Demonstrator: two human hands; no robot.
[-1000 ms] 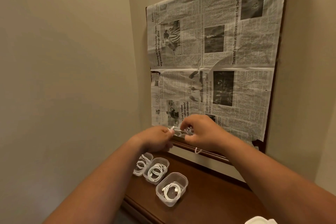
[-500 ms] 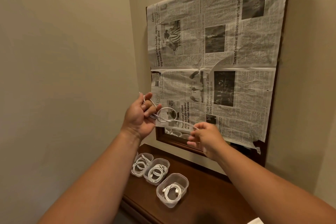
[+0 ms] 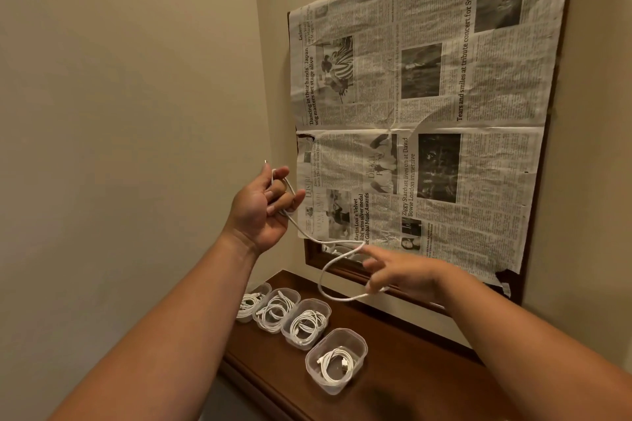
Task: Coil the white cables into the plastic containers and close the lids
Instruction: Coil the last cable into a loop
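My left hand [image 3: 261, 210] is raised in front of the wall and holds one end of a white cable [image 3: 325, 278], the cable wound round its fingers. From there the cable sags down and right in a loose loop to my right hand [image 3: 398, 272], which pinches it lower down. On the wooden table below stand several open clear plastic containers, each with a coiled white cable inside: the nearest container [image 3: 337, 361], one behind it [image 3: 306, 323], and another [image 3: 275, 309] further back. No lids show.
A dark wooden table [image 3: 393, 362] stands against the wall corner. A framed mirror [image 3: 342, 265] leans on the wall behind it, mostly covered by taped newspaper [image 3: 427, 113]. A beige wall is close on the left.
My hands have moved apart. The left hand rose with the cable end, the right dropped lower and to the right, and the cable now hangs between them in a longer loop.
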